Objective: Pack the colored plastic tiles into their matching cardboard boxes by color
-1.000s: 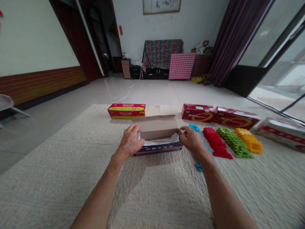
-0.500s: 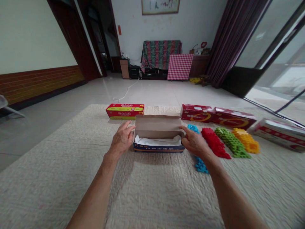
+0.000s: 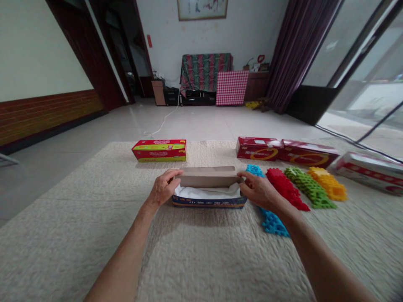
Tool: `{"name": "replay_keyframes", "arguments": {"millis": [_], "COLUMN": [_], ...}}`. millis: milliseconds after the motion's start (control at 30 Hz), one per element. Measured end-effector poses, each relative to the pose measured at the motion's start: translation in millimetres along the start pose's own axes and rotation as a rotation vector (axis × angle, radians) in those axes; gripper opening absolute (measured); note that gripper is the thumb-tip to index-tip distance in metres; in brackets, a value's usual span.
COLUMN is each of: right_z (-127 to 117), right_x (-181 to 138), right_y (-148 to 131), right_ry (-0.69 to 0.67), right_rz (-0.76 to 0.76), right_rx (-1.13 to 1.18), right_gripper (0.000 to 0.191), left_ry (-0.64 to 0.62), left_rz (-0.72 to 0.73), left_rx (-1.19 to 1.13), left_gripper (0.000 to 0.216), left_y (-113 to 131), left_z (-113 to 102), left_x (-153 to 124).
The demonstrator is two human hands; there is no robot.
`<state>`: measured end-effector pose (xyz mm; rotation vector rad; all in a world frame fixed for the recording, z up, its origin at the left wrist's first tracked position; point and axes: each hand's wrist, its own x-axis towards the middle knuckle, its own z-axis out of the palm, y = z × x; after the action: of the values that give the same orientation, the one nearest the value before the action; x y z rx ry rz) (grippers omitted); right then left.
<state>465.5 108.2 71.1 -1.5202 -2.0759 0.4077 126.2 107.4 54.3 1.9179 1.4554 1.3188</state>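
On the cream woven rug (image 3: pixel 94 226), toward its far edge, a closed red and yellow cardboard box (image 3: pixel 159 151) lies flat, well apart from the hands. Nearer the middle sits the long blue cardboard box with a brown flap lid (image 3: pixel 208 191), its long axis running left to right, parallel to the rug's far edge. Its lid (image 3: pixel 208 177) is hinged along the far side and tilts low over the opening, and white paper (image 3: pixel 206 193) shows inside. The left hand (image 3: pixel 163 189) cups the box's left end, thumb and fingers curled around the lid's left corner. The right hand (image 3: pixel 260 192) presses the right end, index finger laid on the lid's right corner. So the box spans the gap between both hands, each gripping one short end. Just right of the right hand lie rows of plastic interlocking tiles: blue (image 3: pixel 272 222), red (image 3: pixel 286 188), green (image 3: pixel 307 188) and yellow (image 3: pixel 329 184). Behind them, along the far edge, lie two dark red boxes (image 3: pixel 285 152) end to end, and a red and white box (image 3: pixel 371 171) near the right edge.
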Motion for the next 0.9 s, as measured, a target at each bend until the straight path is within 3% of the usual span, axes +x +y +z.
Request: {"name": "replay_keyframes", "arguments": {"millis": [233, 400, 733, 900], "right_z": [2, 3, -14, -28], "right_x": [5, 5, -2, -13], "right_y": [-3, -2, -1, 5], "right_ry": [0.127, 0.126, 0.234, 0.316], "right_rz": [-0.002, 0.029, 0.016, 0.025], "right_rx": [-0.038, -0.020, 0.015, -0.033], "right_gripper": [0.043, 0.042, 0.050, 0.039], "left_ry": [0.220, 0.264, 0.415, 0.543], "left_rz": [-0.289, -0.357, -0.399, -0.421], "left_rx": [-0.428, -0.608, -0.792, -0.711], "left_gripper": [0.033, 0.032, 0.033, 0.032], "left_y": [-2, -11, -7, -31], "left_z": [27, 36, 17, 11], "left_x": [-2, 0, 3, 2]}}
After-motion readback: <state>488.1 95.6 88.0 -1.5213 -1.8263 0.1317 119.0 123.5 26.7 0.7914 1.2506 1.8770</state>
